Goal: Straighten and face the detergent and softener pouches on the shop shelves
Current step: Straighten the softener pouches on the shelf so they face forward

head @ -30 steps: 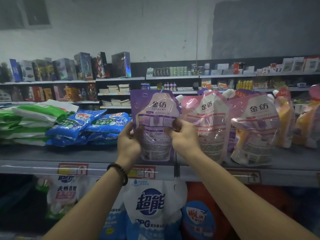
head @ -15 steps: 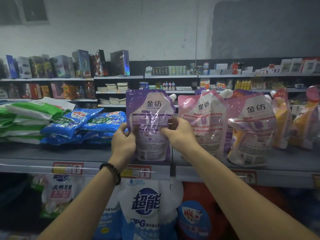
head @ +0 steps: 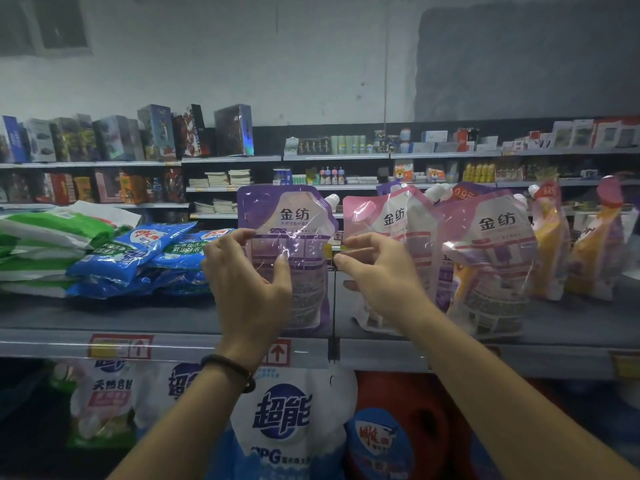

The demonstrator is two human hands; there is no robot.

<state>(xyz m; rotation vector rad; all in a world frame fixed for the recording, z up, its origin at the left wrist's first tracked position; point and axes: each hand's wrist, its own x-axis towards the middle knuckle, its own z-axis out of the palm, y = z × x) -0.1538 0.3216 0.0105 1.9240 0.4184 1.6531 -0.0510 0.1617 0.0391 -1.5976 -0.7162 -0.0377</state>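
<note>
Left of the purple pouch (head: 287, 216) lie blue bags (head: 138, 251). The left hand (head: 249, 282) grips the purple pouch at its left edge; it stands upright on the grey shelf (head: 104, 317). The right hand (head: 377, 271) has let go of it; its fingers (head: 349, 241), loosely curved, hold nothing, just right of it at the pink pouch (head: 394, 216). I think this one is faced. Behind it are far shelves (head: 336, 156) and a pale wall (head: 242, 64).

Quick count off the shelf (head: 104, 320): one purple pouch (head: 289, 216), two pink pouches (head: 393, 220) (head: 495, 237) at its 3 o'clock, two orange pouches (head: 550, 244) (head: 602, 251) further out at 3, plus at least three blue bags (head: 138, 251) at its 9.
</note>
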